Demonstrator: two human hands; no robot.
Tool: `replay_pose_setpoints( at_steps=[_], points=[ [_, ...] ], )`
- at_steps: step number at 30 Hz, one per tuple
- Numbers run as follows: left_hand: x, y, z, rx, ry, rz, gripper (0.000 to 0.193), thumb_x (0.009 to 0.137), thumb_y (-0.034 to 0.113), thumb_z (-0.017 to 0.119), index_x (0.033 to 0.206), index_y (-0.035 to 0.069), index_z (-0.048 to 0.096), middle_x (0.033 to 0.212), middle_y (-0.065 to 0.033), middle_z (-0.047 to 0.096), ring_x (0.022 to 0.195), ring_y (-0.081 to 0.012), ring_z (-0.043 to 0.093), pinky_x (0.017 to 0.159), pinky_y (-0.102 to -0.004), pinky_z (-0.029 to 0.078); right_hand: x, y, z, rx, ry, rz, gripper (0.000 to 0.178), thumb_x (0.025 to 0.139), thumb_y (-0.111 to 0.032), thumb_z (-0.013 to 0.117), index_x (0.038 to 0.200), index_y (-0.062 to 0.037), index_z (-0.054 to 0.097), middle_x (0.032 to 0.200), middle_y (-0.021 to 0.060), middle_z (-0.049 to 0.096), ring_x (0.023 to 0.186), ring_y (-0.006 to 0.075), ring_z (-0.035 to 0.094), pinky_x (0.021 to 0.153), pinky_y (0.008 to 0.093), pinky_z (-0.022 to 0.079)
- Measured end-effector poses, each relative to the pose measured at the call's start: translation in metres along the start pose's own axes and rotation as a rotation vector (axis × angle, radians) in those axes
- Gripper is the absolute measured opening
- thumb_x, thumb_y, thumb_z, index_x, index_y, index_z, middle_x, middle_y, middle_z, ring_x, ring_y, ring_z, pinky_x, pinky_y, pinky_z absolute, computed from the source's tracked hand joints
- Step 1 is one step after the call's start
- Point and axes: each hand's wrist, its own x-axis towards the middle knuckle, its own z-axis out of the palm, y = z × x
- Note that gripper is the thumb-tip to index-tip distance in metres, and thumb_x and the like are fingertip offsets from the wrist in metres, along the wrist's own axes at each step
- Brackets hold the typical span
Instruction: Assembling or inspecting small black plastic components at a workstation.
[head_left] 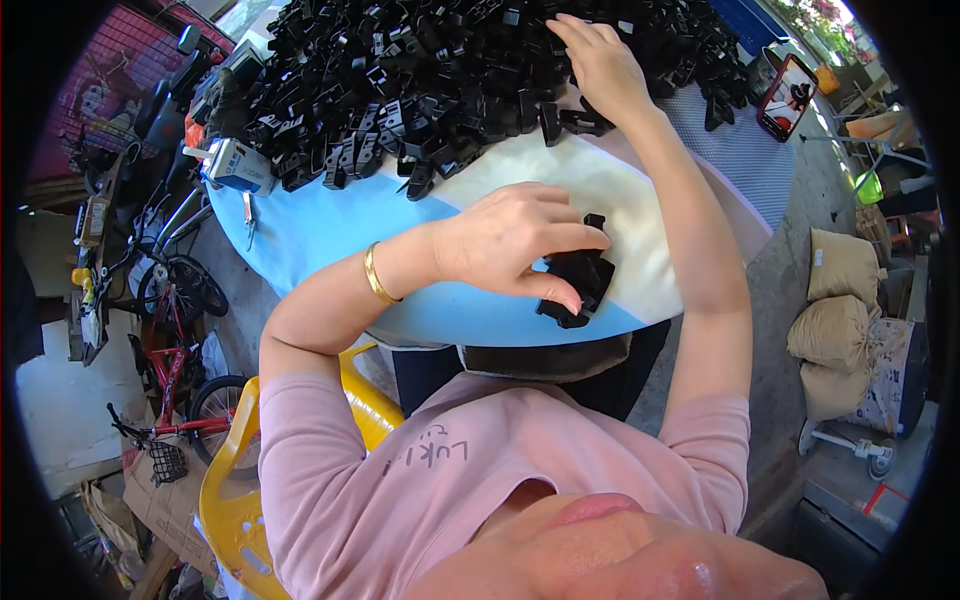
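Near the front edge of the cloth-covered table, my left hand (520, 240) is over a small group of black plastic parts (585, 275). Its thumb and index finger are spread apart, with black parts showing between and below them; whether they touch is unclear. Farther away, my right hand (605, 75) reaches over the right part of a large heap of black plastic parts (430, 80). Its fingers are stretched out, and nothing shows in them. A gold bangle (375, 275) circles my left wrist.
A blue-and-white carton (238, 165) and a small metal tool (248, 215) lie at the table's left edge. A phone (788, 97) stands at the right. Beside me are a yellow chair (230, 490), a red bicycle (175, 360) and stuffed sacks (835, 330).
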Motion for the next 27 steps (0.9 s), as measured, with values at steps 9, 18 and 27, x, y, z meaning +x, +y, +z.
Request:
replay_pose_setpoints(
  at_steps=[9,18,27],
  points=[
    [-0.004,-0.059,0.003,0.707,0.29,-0.351,0.042,0.073,0.021,0.066,0.112,0.008,0.056,0.118,-0.0092,0.05,0.12,-0.0298,0.038,0.097,-0.047,0.034,0.008,0.001,0.01,-0.321,-0.128,0.022,0.042,0.073,-0.003,0.057,0.115,-0.0102,0.056,0.105,0.0013,0.06,0.102,0.0197,0.052,0.084,0.0364,0.042],
    [0.001,-0.069,0.006,0.707,0.052,-0.273,0.028,0.08,0.012,0.051,0.107,0.01,0.059,0.106,-0.0039,0.053,0.1,-0.0216,0.047,0.093,-0.0358,0.039,-0.003,-0.05,-0.044,0.596,0.025,0.321,0.039,0.077,-0.006,0.067,0.114,-0.0074,0.057,0.086,0.0101,0.064,0.074,0.0136,0.063,0.067,0.0248,0.05],
    [-0.004,-0.073,-0.018,-0.169,0.83,-0.629,0.026,0.078,0.005,0.059,0.104,0.003,0.063,0.077,-0.005,0.059,0.066,-0.0084,0.055,0.058,-0.0233,0.045,-0.012,-0.098,-0.07,0.759,0.149,0.074,0.041,0.075,-0.002,0.067,0.114,-0.0045,0.057,0.086,0.0061,0.062,0.072,0.0133,0.059,0.063,0.0241,0.049]
  ],
)
